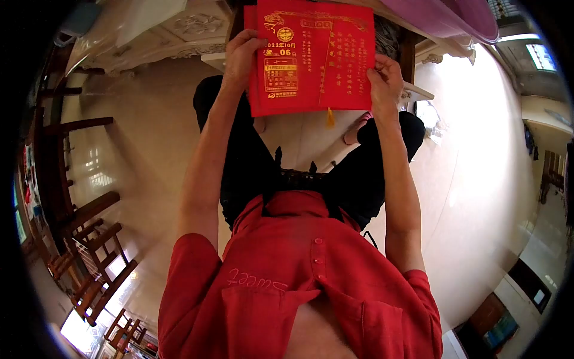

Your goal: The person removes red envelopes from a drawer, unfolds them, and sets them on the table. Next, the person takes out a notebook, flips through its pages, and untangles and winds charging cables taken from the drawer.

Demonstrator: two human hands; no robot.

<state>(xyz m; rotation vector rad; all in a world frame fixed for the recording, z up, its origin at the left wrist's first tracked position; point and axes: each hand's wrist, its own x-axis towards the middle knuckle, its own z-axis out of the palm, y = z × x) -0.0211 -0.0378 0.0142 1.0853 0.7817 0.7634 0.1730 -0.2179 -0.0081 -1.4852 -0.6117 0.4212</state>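
Observation:
A red wedding invitation card (317, 66) with gold print and the date 2022, 10, 06 is spread open over my knees. My left hand (243, 54) grips its left edge, thumb and fingers pinched together. On the other side, my right hand (385, 82) pinches the right edge. A small yellow tassel (330, 118) hangs below the lower edge. Another red sheet or cover shows along the card's left side; whether it is a separate piece I cannot tell.
Pale carved furniture (185, 30) stands at the upper left. A pink plastic tub (454, 18) sits at the upper right, beyond the card. Dark wooden chairs (98, 275) line the left side. Shiny pale floor (143, 143) stretches around my legs.

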